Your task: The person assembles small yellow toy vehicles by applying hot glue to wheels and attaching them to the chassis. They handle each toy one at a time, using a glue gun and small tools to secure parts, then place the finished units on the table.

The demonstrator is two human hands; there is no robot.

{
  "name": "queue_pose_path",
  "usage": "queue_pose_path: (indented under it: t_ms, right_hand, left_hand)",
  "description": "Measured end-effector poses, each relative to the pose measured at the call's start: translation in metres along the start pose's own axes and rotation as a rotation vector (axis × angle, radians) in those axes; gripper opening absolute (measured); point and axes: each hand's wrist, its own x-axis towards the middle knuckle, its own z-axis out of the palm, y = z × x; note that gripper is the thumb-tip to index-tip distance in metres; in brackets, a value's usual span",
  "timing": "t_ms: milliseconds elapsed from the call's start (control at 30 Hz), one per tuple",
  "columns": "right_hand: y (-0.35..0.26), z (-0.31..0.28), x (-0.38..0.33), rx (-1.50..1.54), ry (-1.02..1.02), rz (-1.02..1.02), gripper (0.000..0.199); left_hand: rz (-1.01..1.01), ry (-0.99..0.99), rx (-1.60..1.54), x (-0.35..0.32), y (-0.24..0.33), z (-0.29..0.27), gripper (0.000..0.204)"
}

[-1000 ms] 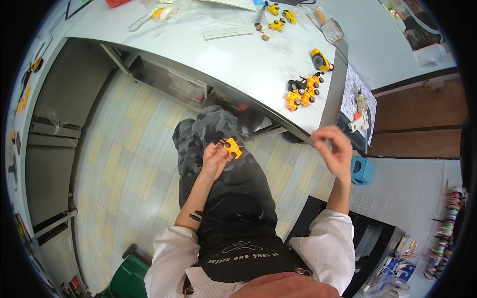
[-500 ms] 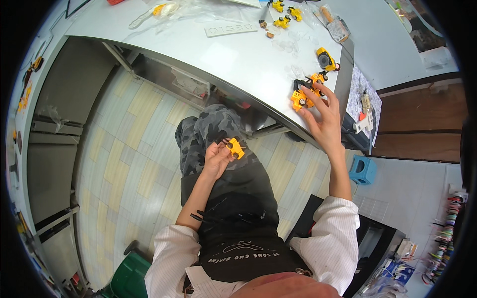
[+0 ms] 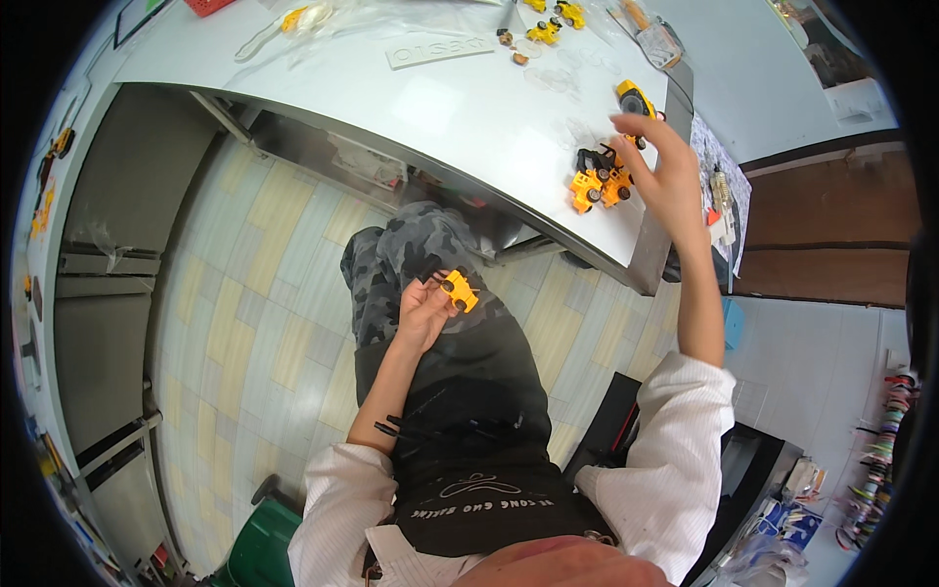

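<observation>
My left hand (image 3: 423, 315) is closed on a small yellow toy truck (image 3: 458, 292) with black wheels, held over my lap. A black piece (image 3: 426, 272) juts out beside it at the fingers; whether it belongs to the truck I cannot tell. My right hand (image 3: 665, 176) hovers at the table's right end, thumb and forefinger apart and curved. Just left of it, a cluster of orange-yellow toy trucks (image 3: 589, 188) with black parts lies close together. Another small toy (image 3: 637, 143) is partly hidden behind the fingers. Beyond them lies a larger yellow and black toy vehicle (image 3: 634, 98).
The white table (image 3: 440, 108) spans the top of the view. Several yellow toys (image 3: 544, 31) lie at its back, near a pale lettered plate (image 3: 440, 53) and clear plastic wrap (image 3: 342, 39). A glue gun (image 3: 722, 227) rests right of the table. A green bin (image 3: 256, 548) stands lower left.
My right hand has drawn up and right off the toy truck cluster, its fingers spreading from it. My left hand keeps its hold on the toy truck. The view has shifted slightly.
</observation>
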Motion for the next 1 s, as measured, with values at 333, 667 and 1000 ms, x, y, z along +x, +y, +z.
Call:
queue_pose_path:
  t_ms: [333,667,1000]
  right_hand:
    - [0.017,0.014,0.053,-0.077,-0.551,0.243,0.062]
    - [0.015,0.027,0.063,-0.064,-0.566,0.162,0.043]
    - [0.046,0.061,0.087,-0.138,-0.357,0.037,0.027]
  left_hand:
    - [0.004,0.017,0.013,-0.002,0.001,-0.007,0.028]
    - [0.004,0.014,-0.007,-0.003,0.000,-0.009,0.032]
    - [-0.008,0.027,0.002,-0.003,-0.001,-0.013,0.030]
